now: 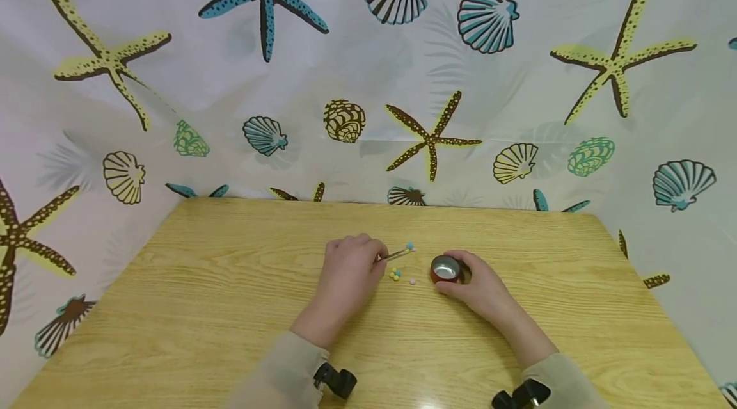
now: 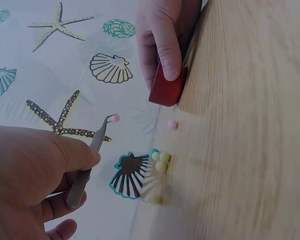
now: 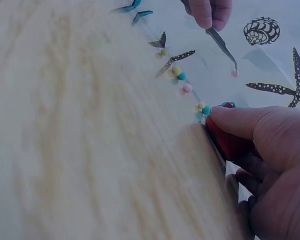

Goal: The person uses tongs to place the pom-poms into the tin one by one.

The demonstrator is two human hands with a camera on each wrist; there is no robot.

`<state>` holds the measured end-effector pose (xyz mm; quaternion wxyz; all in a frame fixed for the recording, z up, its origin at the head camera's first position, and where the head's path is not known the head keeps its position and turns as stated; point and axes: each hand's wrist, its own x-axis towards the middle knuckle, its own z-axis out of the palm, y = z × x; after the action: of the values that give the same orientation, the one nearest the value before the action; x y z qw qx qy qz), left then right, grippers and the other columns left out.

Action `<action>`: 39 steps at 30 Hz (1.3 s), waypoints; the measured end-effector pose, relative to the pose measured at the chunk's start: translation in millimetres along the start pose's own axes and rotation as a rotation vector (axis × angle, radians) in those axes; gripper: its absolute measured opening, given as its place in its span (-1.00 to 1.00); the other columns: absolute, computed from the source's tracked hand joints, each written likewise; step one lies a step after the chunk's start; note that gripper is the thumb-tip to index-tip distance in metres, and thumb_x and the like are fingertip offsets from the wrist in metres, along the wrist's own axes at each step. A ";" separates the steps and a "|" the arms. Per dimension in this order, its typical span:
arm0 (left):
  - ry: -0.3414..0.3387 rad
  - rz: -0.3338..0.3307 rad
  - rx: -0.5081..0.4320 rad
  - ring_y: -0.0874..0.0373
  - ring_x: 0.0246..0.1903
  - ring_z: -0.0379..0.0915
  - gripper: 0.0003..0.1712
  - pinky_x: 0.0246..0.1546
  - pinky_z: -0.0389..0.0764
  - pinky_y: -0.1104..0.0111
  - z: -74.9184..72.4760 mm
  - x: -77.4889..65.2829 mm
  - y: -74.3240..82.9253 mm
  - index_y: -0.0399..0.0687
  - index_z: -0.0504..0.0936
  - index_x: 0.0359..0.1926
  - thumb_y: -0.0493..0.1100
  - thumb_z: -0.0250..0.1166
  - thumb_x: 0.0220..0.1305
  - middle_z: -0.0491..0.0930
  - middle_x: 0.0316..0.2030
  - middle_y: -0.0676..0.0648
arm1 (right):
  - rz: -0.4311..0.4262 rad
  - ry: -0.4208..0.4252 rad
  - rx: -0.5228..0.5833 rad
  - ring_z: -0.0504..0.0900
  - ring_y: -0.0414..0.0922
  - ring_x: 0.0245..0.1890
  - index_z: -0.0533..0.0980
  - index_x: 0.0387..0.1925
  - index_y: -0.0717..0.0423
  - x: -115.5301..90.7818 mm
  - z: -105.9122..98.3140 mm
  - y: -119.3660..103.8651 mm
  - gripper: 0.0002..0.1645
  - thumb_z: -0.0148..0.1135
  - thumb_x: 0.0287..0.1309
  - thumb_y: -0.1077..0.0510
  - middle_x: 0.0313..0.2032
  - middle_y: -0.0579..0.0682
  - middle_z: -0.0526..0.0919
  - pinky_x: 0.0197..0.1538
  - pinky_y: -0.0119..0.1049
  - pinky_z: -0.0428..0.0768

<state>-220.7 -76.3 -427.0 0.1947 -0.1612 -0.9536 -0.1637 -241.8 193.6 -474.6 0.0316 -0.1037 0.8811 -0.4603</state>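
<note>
Shell-patterned cloth (image 1: 368, 70) lined the bench's (image 1: 201, 300) far edge. The left hand (image 1: 352, 271) pinched tweezers (image 2: 92, 155) holding a pink bead (image 2: 116, 118); the right hand (image 1: 482, 286) gripped a red cup (image 2: 166, 92) near loose beads (image 2: 162, 165).

In the head view, the left hand (image 1: 351, 271) hides the rear of the tweezers (image 1: 397, 255), and the right hand (image 1: 482, 286) covers part of the red cup (image 1: 445, 268), whose contents, if any, cannot be made out. The small beads (image 1: 396, 278) between the hands are too tiny there to count surely. Behind the hands, both sleeves (image 1: 282, 374) run off the bottom edge.
</note>
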 end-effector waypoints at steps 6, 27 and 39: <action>-0.022 0.024 -0.011 0.05 -0.22 0.60 -0.96 0.16 0.53 -0.11 3.3 2.1 13.6 0.09 0.85 -0.17 -0.15 0.57 0.43 0.71 -0.27 0.11 | 0.001 0.007 0.005 0.45 0.23 0.51 0.51 0.48 0.14 -0.5 0.1 -0.7 -0.23 0.61 0.35 0.05 0.43 0.22 0.56 0.53 0.27 0.35; -0.096 0.056 0.038 0.07 -0.15 0.62 -0.96 0.21 0.52 -0.08 24.2 2.5 35.1 0.15 0.84 -0.17 -0.07 0.56 0.46 0.71 -0.21 0.12 | 0.005 0.014 -0.001 0.49 0.21 0.48 0.53 0.46 0.14 1.5 0.0 0.5 -0.26 0.61 0.36 0.06 0.39 0.19 0.60 0.53 0.25 0.35; -0.084 0.059 0.031 0.07 -0.17 0.62 -0.96 0.17 0.52 -0.06 25.0 0.9 34.4 0.15 0.85 -0.16 -0.08 0.57 0.45 0.73 -0.21 0.11 | -0.003 0.018 0.004 0.50 0.19 0.46 0.54 0.44 0.14 1.7 0.0 1.2 -0.27 0.62 0.34 0.07 0.37 0.18 0.62 0.53 0.24 0.36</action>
<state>-216.7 -35.9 -439.9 0.1616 -0.1931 -0.9582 -0.1360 -243.6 193.9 -475.5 0.0230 -0.1007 0.8803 -0.4631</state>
